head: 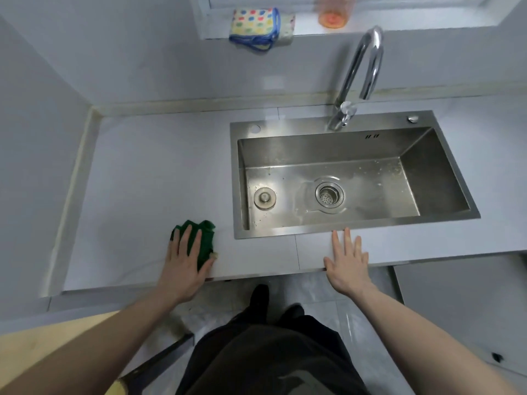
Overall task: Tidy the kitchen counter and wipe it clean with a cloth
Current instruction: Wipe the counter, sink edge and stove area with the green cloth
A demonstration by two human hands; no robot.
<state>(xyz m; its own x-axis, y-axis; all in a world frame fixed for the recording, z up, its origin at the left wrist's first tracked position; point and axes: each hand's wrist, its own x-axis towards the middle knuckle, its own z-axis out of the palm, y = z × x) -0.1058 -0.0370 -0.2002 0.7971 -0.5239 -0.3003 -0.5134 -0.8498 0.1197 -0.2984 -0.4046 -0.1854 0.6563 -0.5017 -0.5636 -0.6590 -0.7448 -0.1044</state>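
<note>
A green cloth (206,238) lies bunched on the pale grey counter (148,178), near its front edge and just left of the sink. My left hand (185,263) lies flat on the cloth with straight fingers, pressing it down; the thumb reaches along the cloth's right side. My right hand (346,260) rests flat on the counter's front strip, its fingertips close to the sink's front rim, holding nothing.
A steel sink (356,229) with a drain strainer and a loose plug fills the counter's right half; a curved chrome faucet (359,78) rises behind it. On the window ledge sit a dotted cloth (256,24) and an orange bottle (332,15). Walls close the left and back.
</note>
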